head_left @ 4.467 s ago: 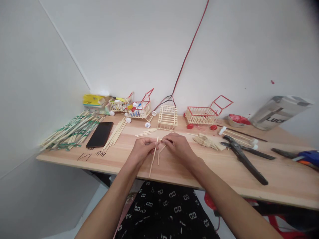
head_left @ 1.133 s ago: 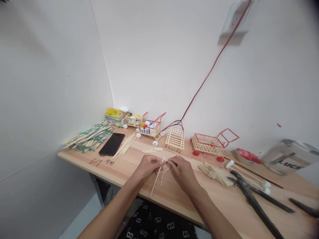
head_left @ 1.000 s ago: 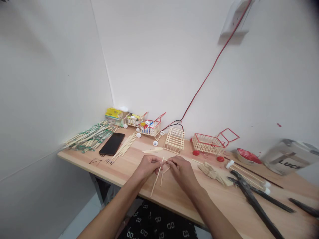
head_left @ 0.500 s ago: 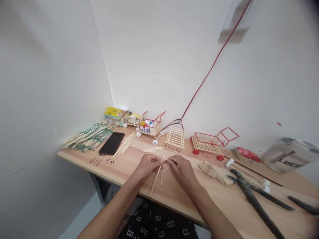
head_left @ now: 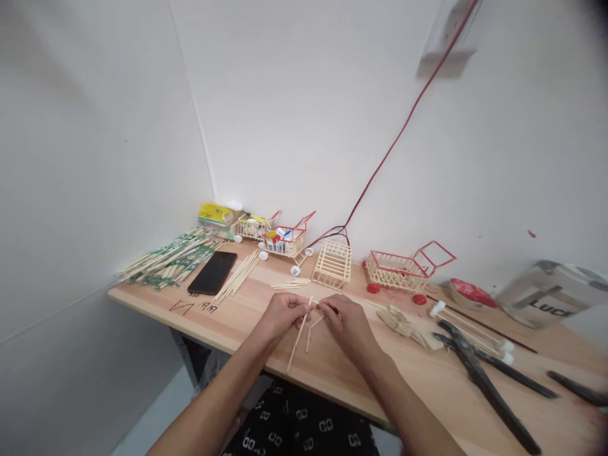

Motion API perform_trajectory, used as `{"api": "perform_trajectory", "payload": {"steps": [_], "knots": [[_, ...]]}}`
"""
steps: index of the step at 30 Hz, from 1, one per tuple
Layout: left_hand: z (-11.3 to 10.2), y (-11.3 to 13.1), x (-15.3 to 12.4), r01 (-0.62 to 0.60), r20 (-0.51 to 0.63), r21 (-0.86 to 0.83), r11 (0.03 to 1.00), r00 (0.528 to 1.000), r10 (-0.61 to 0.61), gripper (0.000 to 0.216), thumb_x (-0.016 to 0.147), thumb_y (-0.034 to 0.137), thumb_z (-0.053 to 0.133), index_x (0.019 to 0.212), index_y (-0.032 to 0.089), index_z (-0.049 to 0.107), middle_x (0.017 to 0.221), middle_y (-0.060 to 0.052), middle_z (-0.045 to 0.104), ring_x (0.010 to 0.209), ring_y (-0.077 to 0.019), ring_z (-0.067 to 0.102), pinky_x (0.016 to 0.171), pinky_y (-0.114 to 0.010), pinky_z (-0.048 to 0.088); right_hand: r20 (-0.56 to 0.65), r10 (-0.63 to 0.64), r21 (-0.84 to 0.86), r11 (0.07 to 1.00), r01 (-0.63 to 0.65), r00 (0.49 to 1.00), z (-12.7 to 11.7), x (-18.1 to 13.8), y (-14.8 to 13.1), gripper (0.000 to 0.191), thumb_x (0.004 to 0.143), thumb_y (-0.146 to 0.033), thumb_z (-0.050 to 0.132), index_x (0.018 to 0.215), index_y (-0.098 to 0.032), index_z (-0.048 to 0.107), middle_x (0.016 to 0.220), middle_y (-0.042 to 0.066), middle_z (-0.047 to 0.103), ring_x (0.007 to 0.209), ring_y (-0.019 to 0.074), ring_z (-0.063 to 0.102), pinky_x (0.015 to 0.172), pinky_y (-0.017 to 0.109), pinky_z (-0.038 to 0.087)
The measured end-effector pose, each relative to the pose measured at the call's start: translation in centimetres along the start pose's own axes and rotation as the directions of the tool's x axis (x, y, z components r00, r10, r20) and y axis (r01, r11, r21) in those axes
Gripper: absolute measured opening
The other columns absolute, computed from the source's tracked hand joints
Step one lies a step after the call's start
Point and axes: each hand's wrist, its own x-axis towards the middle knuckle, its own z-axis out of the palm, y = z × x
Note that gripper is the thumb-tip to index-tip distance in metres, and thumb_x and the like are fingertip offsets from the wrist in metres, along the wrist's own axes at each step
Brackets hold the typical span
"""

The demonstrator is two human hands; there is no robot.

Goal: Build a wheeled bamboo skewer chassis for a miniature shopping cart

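Frame (head_left: pixel 303 326) of thin sticks, near the middle of the front edge of the bench (head_left: pixel 228 323), and both hands are on it! The left hand (head_left: pixel 285 315) has thumb and finger clamped on the upper end of the long stick (head_left: pixel 295 348); close beside, the right hand (head_left: pixel 344 316) pinches the short crosspiece (head_left: pixel 314 302). The long stick slants down toward that front edge, two shorter pieces (head_left: pixel 308 341) meeting at an angle alongside; whether they touch the wood, I can't tell. Near the back edge sits a cage of sticks (head_left: pixel 332 265), a red-trimmed cart (head_left: pixel 399 271) to its right. Phone (head_left: pixel 212 273) toward the left corner, pliers (head_left: pixel 489 382) on the right.
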Motion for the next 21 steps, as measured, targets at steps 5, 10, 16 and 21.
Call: {"api": "perform_trajectory", "payload": {"steps": [5,10,16,21], "knots": [[-0.03,0.07,0.07,0.008,-0.003,0.007,1.0,1.0,-0.008,0.026,0.067,0.035,0.073,0.072,0.009,0.071,0.061,-0.004,0.064,0.052,-0.0082,0.047,0.051,-0.02,0.033,-0.004,-0.009,-0.004,1.0,0.009,1.0,0.02,0.01,0.07,0.02,0.092,-0.025,0.051,0.079,-0.02,0.066,0.077,0.003,0.064,0.077,0.0184,0.055,0.07,0.029,0.039],[-0.02,-0.01,0.1,0.019,-0.011,0.004,1.0,1.0,-0.019,0.027,0.065,0.036,0.074,0.073,0.01,0.072,0.061,-0.003,0.064,0.051,-0.0083,0.047,0.052,-0.021,0.034,-0.008,-0.009,-0.002,1.0,0.008,1.0,-0.03,0.06,-0.01,0.02,0.092,-0.024,0.051,0.079,-0.02,0.066,0.078,0.003,0.065,0.077,0.0186,0.055,0.07,0.028,0.039],[0.05,0.14,-0.01,0.01,-0.018,-0.001,1.0,1.0,-0.01,0.029,0.064,0.037,0.074,0.072,0.01,0.072,0.061,-0.003,0.064,0.051,-0.0082,0.046,0.051,-0.02,0.033,-0.003,-0.013,-0.015,1.0,0.013,1.0,-0.03,0.02,-0.01,0.02,0.092,-0.024,0.051,0.079,-0.02,0.066,0.079,0.003,0.065,0.078,0.018,0.056,0.071,0.028,0.039],[0.15,0.43,-0.11,0.005,-0.018,0.008,1.0,1.0,-0.005,0.031,0.063,0.038,0.075,0.072,0.009,0.072,0.061,-0.004,0.064,0.053,-0.009,0.046,0.051,-0.02,0.033,-0.008,-0.017,-0.017,1.0,0.017,1.0,0.05,0.01,0.09,0.021,0.092,-0.025,0.051,0.08,-0.02,0.067,0.079,0.003,0.066,0.077,0.0179,0.055,0.07,0.028,0.039]]}}
